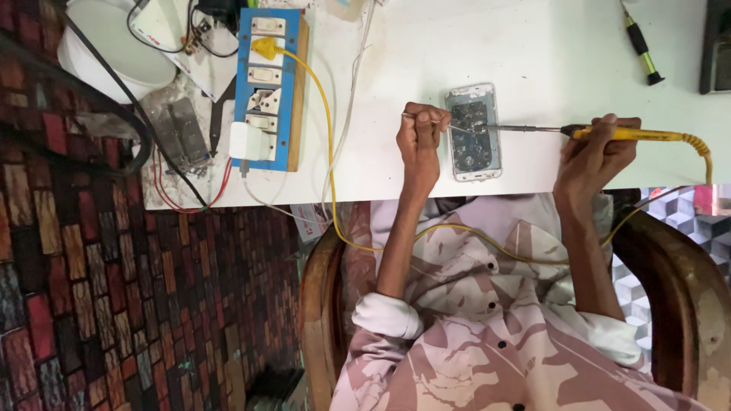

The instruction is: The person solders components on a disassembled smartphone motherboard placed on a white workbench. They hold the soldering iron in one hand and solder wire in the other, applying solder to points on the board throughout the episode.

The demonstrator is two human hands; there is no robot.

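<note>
An opened phone [474, 131] with its back off and its circuit board showing lies on the white table [548, 61], near the front edge. My left hand [419, 144] is closed on a thin metal wire or tweezers [438, 122] whose end reaches the phone's board. My right hand [595, 156] grips the yellow handle of a soldering iron [632, 135]. The iron's metal tip rests on the board at about the phone's middle. Its yellow cord runs off to the right, then back across my lap.
A blue switchboard [266, 84] with sockets and a yellow plug sits at the table's left, among tangled wires. A white bowl [114, 46] lies beyond it. A small screwdriver [642, 47] and a dark device [716, 46] lie at the far right. Wooden chair arms [316, 304] flank me.
</note>
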